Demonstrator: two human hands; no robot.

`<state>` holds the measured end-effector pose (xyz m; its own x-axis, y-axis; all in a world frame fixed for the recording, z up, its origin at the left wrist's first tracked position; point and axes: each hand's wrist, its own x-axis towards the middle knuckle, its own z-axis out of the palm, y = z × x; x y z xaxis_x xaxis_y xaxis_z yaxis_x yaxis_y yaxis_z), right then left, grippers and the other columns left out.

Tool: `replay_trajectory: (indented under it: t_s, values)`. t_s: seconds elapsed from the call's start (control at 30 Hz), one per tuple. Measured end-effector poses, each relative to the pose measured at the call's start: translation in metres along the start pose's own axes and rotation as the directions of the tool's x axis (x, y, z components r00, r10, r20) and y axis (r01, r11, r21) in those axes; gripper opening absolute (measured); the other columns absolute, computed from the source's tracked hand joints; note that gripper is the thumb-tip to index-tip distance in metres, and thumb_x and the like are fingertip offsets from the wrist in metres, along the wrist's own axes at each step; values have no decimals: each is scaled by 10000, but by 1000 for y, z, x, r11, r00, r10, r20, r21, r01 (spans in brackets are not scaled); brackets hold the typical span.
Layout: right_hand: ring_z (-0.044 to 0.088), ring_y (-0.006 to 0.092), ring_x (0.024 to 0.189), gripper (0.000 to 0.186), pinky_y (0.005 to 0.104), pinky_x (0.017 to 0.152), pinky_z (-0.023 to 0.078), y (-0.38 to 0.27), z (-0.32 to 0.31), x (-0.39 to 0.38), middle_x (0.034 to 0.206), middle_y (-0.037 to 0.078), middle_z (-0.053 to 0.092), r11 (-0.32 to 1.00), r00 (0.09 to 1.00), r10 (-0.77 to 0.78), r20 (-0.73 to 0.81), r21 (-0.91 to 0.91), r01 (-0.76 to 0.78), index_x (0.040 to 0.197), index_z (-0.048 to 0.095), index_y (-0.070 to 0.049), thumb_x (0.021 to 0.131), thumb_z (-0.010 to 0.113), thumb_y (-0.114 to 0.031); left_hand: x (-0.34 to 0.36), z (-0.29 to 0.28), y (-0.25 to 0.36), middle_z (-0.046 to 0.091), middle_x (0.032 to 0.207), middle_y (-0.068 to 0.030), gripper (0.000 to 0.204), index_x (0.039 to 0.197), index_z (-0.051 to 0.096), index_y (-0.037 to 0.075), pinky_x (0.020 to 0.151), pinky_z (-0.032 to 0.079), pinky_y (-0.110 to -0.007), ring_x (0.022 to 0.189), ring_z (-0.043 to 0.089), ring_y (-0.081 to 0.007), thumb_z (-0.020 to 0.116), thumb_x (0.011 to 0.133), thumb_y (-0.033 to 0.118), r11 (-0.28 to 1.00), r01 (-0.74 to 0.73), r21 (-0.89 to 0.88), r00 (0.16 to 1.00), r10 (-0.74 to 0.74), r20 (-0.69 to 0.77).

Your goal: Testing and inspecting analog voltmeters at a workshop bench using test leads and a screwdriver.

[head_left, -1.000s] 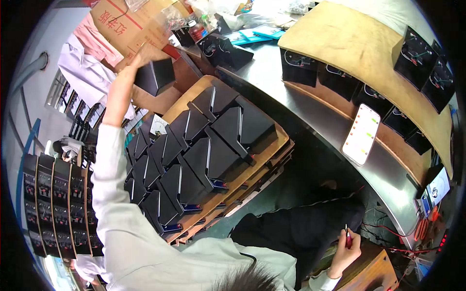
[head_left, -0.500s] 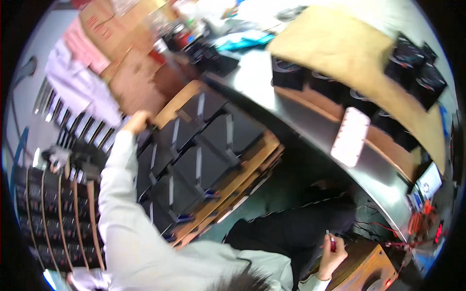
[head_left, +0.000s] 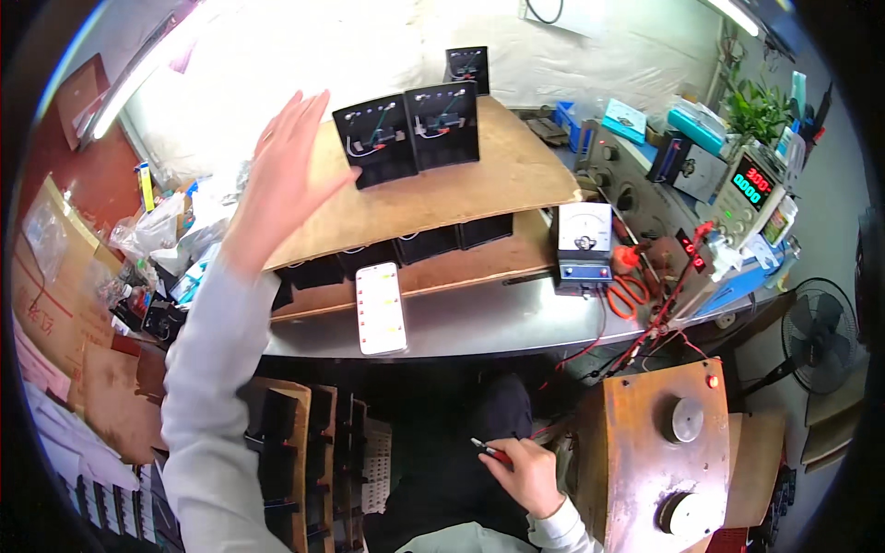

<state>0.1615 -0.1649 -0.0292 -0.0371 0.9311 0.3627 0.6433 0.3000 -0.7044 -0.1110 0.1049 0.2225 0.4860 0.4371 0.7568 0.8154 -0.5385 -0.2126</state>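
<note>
My left hand (head_left: 290,175) is raised over the upper wooden board (head_left: 498,184), fingers stretched out and holding nothing, its thumb beside a black open-faced housing (head_left: 374,138) with wires and small parts inside. Another such housing (head_left: 444,120) stands against it, and a third (head_left: 466,69) is behind. Down over my dark-clad lap, my right hand (head_left: 521,475) is closed on a small red-handled pen-like tool (head_left: 493,453). A white phone (head_left: 380,309) with a lit screen lies at the bench edge below the boards.
More housings (head_left: 415,247) sit on the lower board. To the right are a meter (head_left: 584,230), orange scissors (head_left: 629,300), power supply (head_left: 747,189), red leads, a copper-coloured machine (head_left: 645,470) and a fan (head_left: 816,332). Stacked trays of housings (head_left: 277,433) are lower left; cardboard (head_left: 51,323) is far left.
My view has swung from the trays of housings to face the bench. My left hand has left the trays, where it gripped a black housing, and is now raised open by the standing housings.
</note>
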Motion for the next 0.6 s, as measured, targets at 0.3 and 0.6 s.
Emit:
replay_trajectory:
  t_s: [0.3,0.6]
  values:
    - [665,252,625,220,347,587,527,48,-24,-82,710,81,676,947,958,286,-31,-143,-287,878,703,-70,763,820,-216,-9,82,51,680,959,-35,274,1103,700,103,910,419,-472,961,623,-226,716,834,157,981,193,37,961,-181,-209]
    - [623,299,588,214,376,538,485,65,-34,-35,674,133,618,960,981,186,-60,-202,-195,878,668,-46,776,806,-174,-40,100,24,477,1356,-162,851,1411,467,50,1081,336,-443,1253,456,-364,885,691,228,923,215,-320,945,-279,-169]
